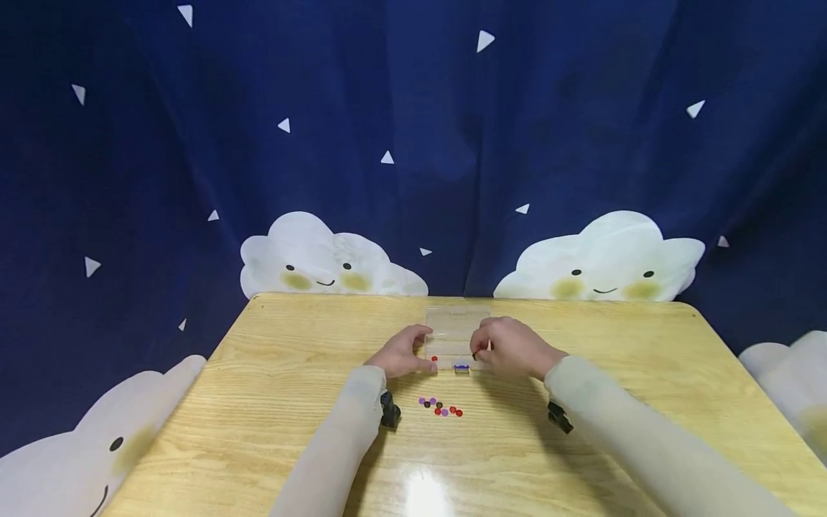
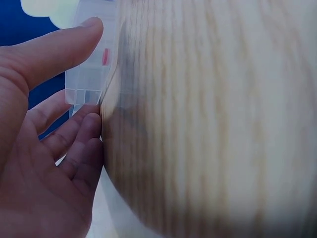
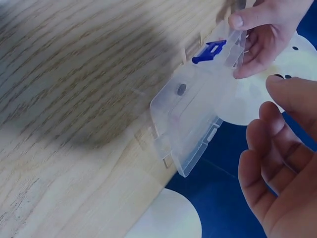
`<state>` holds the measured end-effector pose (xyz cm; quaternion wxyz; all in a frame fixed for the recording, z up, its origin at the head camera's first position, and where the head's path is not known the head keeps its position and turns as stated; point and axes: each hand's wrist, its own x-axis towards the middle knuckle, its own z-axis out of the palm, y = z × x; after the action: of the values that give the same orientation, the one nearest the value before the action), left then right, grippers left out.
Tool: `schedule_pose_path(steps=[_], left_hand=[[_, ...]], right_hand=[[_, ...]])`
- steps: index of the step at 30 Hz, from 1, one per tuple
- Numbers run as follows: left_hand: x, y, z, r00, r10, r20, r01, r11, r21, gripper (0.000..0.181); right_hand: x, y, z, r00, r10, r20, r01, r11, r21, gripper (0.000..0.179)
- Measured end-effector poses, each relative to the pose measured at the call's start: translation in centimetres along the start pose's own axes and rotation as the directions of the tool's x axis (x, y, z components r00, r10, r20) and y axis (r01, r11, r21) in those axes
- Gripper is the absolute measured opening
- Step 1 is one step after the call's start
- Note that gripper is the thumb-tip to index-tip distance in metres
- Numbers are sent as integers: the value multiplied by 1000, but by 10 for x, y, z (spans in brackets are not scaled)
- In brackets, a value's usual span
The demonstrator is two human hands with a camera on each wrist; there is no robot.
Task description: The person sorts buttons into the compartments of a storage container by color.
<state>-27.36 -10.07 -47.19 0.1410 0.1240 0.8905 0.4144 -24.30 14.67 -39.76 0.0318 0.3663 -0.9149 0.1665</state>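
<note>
A clear plastic box (image 1: 450, 345) with its lid folded back lies on the table; a blue latch (image 3: 209, 51) marks its front. My left hand (image 1: 407, 352) steadies its left side, thumb near the front corner and fingers along the side. My right hand (image 1: 510, 346) is over the right part, thumb and forefinger pinching a small black disc (image 3: 278, 76), mostly hidden by the thumb. Inside the box show a red disc (image 2: 105, 56) at the left and a black disc (image 3: 182, 89) at the right.
Several small red, purple and black discs (image 1: 440, 411) lie scattered on the wooden table (image 1: 310, 431) in front of the box. Behind the table hangs a dark blue curtain (image 1: 336, 93) with white clouds.
</note>
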Motion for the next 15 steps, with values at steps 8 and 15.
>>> schedule_pose_path(steps=[8, 15], left_hand=[[-3, 3, 0, 1000, 19, -16, -19, 1000, -2, 75], [-4, 4, 1, 1000, 11, -16, -11, 1000, -11, 76]], right_hand=[[0, 6, -2, 1000, 15, -11, -15, 1000, 23, 10], [-1, 15, -1, 999, 28, -29, -28, 1000, 11, 12]])
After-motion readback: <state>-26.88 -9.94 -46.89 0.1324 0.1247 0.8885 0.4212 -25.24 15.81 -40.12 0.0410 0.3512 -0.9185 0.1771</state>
